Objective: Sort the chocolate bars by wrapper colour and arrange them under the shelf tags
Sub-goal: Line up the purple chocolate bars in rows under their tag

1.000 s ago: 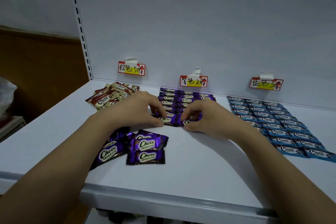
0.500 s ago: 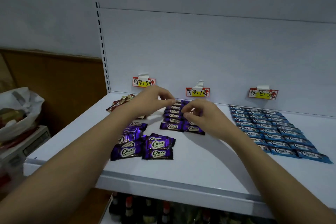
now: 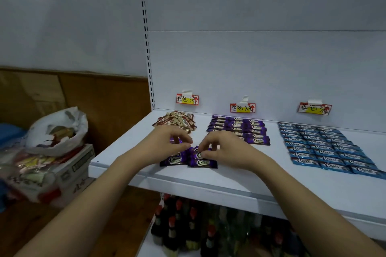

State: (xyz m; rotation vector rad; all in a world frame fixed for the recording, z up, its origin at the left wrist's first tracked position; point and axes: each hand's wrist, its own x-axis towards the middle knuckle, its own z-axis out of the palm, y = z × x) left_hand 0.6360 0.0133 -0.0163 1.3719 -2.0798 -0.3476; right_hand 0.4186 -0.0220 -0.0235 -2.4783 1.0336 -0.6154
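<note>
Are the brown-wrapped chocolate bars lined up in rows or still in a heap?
In a heap: the brown bars overlap at mixed angles under the left tag.

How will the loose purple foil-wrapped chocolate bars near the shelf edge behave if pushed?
The purple foil-wrapped chocolate bars lie flat, so they probably slide rather than roll. Their glossy wrappers look slippery on the smooth white shelf. They overlap, so one likely drags its neighbours.

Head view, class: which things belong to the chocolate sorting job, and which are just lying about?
Job:
- loose purple bars under both hands, left, right
- purple rows
- blue rows
- brown pile
- shelf tags

Lying about:
- plastic bag
- cardboard box
- bottles below
</note>
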